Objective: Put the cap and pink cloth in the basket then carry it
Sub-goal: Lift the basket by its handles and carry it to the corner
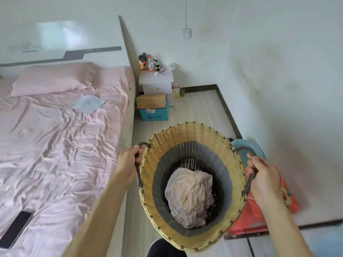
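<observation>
A tall woven basket [187, 134], yellow with a grey band inside, hangs tilted toward me above the floor beside the bed. My left hand [128, 160] grips its dark left handle. My right hand [263, 177] grips the dark right handle. The pink cloth [189, 195] lies crumpled at the bottom of the basket. I see no cap; it may lie under the cloth.
A bed with pink sheets [55, 145] fills the left, with a black phone [15, 229] and a grey cloth [89, 103] on it. Ahead are a white nightstand [157, 84] and stacked boxes [153, 108]. A red stool [259, 210] stands right of the basket.
</observation>
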A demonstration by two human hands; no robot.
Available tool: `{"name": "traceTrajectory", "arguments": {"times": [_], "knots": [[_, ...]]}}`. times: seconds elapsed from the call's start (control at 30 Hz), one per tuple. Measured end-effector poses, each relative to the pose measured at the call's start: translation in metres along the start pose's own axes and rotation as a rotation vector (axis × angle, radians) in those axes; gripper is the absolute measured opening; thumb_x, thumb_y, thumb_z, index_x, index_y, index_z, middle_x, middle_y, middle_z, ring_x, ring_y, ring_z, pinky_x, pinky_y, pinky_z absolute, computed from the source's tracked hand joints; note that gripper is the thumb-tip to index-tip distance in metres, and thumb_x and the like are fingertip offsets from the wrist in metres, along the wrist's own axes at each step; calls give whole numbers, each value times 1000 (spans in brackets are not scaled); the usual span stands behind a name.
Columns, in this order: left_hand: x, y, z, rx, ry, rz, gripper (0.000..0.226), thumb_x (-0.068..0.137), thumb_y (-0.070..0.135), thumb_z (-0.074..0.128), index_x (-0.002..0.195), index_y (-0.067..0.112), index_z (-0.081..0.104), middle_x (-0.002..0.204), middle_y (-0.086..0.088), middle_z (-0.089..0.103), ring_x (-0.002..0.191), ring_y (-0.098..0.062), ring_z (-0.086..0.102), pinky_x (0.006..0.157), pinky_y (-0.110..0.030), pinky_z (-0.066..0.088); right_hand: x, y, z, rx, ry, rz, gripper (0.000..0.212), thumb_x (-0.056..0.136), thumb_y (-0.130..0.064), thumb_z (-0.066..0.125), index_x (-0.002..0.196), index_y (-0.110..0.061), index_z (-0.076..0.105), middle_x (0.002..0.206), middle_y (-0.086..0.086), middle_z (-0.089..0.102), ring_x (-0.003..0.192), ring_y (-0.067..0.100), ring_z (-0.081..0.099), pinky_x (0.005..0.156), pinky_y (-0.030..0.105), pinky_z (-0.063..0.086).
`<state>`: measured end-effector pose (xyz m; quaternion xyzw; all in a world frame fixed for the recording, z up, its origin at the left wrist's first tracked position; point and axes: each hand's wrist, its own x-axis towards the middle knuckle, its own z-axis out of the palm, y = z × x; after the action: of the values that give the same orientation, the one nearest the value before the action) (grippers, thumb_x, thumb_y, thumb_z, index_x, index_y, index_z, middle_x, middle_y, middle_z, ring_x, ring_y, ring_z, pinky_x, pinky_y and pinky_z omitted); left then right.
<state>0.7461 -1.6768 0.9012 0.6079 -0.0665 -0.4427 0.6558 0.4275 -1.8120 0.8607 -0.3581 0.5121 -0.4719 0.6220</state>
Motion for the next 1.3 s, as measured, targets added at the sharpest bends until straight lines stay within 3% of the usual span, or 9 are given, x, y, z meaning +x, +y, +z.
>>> {"name": "traceTrajectory", "arguments": {"times": [0.1,0.3,0.5,0.67,0.8,1.07,1.2,1.3], "knots": [[82,18,20,33,12,-11,23,99,12,39,92,1,59,62,2,41,39,-4,33,37,-15,28,69,-5,44,-39,11,6,18,98,-15,52,92,-7,67,69,-1,48,56,11,41,59,25,31],[248,78,82,118,-9,-41,24,97,13,42,90,2,63,63,3,44,43,-5,34,41,-16,31,204,-26,120,-73,97,17,23,98,-15,48,81,-8,61,58,-4,48,51,10,40,58,28,28],[379,135,179,140,-129,-36,24,98,14,40,92,4,62,65,3,45,44,-5,33,41,-16,29,325,-67,168,17,169,-1,19,100,-12,47,96,-1,62,66,0,47,53,10,41,51,21,33],[490,165,257,153,-143,-50,27,98,14,40,98,1,64,64,3,47,43,-4,36,40,-16,33,445,-93,201,41,196,-18,20,100,-12,47,98,-2,65,71,2,47,59,12,41,60,30,33],[578,184,329,117,-134,-60,26,98,14,41,100,0,63,62,4,49,42,-5,37,40,-16,33,555,-121,225,52,213,-1,22,101,-13,46,104,-2,64,73,1,48,61,12,41,61,28,33],[726,235,460,133,-142,-65,26,99,14,40,92,4,63,64,3,49,44,-6,39,43,-18,34,747,-189,269,50,217,6,24,102,-14,43,109,0,61,73,1,47,61,11,40,61,29,32],[818,237,512,157,-167,-91,27,98,14,42,105,-1,63,66,2,52,42,-5,42,41,-16,38,844,-200,287,7,239,35,23,101,-16,45,107,-5,64,72,0,49,61,10,42,61,27,35],[896,231,550,179,-173,-142,25,98,14,42,102,1,63,69,1,54,48,-7,43,44,-19,38,923,-201,304,-33,262,53,22,102,-16,43,104,-7,63,71,0,48,61,11,41,61,27,35]]}}
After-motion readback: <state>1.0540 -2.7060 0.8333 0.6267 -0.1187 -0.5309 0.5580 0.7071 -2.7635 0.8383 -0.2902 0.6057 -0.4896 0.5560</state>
